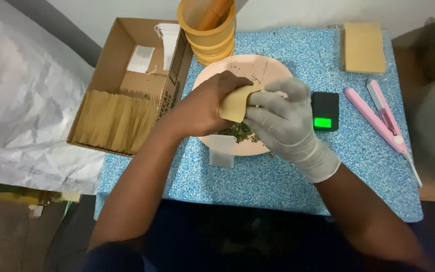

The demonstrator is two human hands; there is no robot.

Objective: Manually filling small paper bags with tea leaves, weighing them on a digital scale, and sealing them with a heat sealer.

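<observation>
Both hands meet over the pink plate [273, 68] at the tabletop's [278, 181] centre: the bare left hand [205, 106] pinches a small tan pouch [235, 103], its long axis running from about 1 to 7 o'clock, while the gloved right hand [283, 121] touches its 3 o'clock edge with fingers curled narrow. Dried green herb [238, 132] lies on the plate at 6 o'clock of the pouch, just below both hands. A white sachet [222, 150] sits further toward 7 o'clock.

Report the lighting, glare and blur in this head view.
Head view: dim, soft indoor light; the scale's green display glows brightest; the plastic sheet at the left looks pale without harsh glare; the gloved right hand and bare left hand are slightly soft; the lower edge falls into dark shadow.
</observation>
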